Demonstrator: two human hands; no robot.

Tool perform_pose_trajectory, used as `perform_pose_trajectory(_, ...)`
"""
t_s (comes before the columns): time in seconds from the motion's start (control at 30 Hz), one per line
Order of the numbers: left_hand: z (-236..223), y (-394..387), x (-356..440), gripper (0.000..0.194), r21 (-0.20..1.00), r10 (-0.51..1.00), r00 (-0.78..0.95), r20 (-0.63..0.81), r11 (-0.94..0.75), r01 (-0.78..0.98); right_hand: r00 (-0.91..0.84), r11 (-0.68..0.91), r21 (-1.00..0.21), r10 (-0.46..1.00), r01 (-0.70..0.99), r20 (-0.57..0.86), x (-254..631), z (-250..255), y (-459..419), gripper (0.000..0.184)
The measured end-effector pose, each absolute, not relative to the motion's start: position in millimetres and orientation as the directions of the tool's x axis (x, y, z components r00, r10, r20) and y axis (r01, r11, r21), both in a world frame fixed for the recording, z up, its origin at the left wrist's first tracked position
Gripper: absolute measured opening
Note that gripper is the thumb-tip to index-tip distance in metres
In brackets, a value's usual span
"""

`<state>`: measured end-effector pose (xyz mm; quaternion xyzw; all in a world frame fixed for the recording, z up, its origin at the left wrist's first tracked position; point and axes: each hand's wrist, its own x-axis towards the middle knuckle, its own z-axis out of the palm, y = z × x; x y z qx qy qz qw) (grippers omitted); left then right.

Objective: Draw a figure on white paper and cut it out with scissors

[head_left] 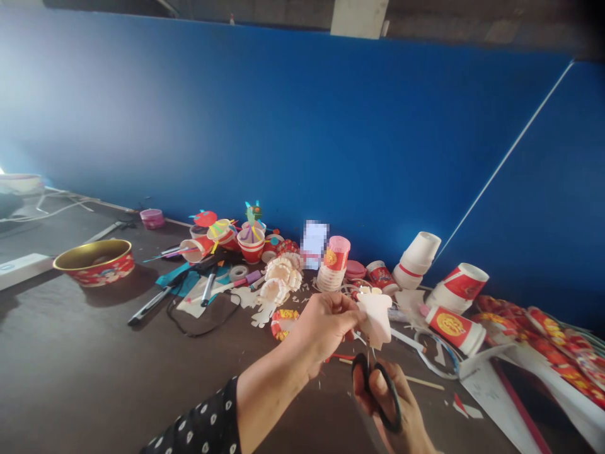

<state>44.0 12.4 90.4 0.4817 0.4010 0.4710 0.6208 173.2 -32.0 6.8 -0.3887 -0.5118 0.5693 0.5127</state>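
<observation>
Over the dark table (57, 359): a white paper piece (377, 320) with a notched, wavy outline is held up between the person's two hands, off the tabletop.
Left hand (326, 325): thumb and fingers pinch the paper's left side; a black sleeve (203, 424) with white marks covers the forearm lower down.
Right hand (401, 397): clasped around the black handles of the scissors (394, 403) – thumb and fingers in the loops.
Blades: pointing up at the paper's lower edge; from here I can't tell whether they bite into it.
Behind the paper: a cup stack (333, 271) topped with pink, and just left of it a pale, blurred-out upright panel (314, 244).
Left of the hands: ruffled cream paper shapes (278, 276), a tape roll (238, 273), and red cups (251, 248) with colourful figures in them.
Far left: a red bowl (101, 275) with a gold inside – well apart from the hands.
Right side: more white cups (420, 252), one stack leaning near the blue partition (302, 132), and a tipped red-and-white cup (452, 328).
</observation>
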Motion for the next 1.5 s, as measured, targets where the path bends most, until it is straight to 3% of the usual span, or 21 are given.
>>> perform_pose_trajectory(0.47,89.5,13.7,43.4,0.013,0.969,0.971,0.235,-0.046,0.101,-0.226,-0.173,0.104,-0.985,0.977,-0.135,0.127,170.6,12.7,-33.3,0.05)
perform_pose_trajectory(1.1,92.5,15.8,35.0,0.006,0.964,0.961,0.273,-0.04,0.109,-0.243,-0.179,0.051,-0.997,0.982,-0.064,0.062,171.0,17.5,-34.5,0.05)
perform_pose_trajectory(1.33,94.8,16.4,31.5,0.004,0.968,0.955,0.294,-0.043,0.113,-0.224,-0.083,0.05,-0.996,0.995,-0.069,0.056,167.2,20.9,-38.0,0.049)
perform_pose_trajectory(1.5,97.1,16.3,30.3,0.006,0.967,0.955,0.291,-0.055,0.123,-0.222,-0.154,0.051,-0.996,0.986,-0.07,0.061,168.7,18.3,-35.4,0.05)
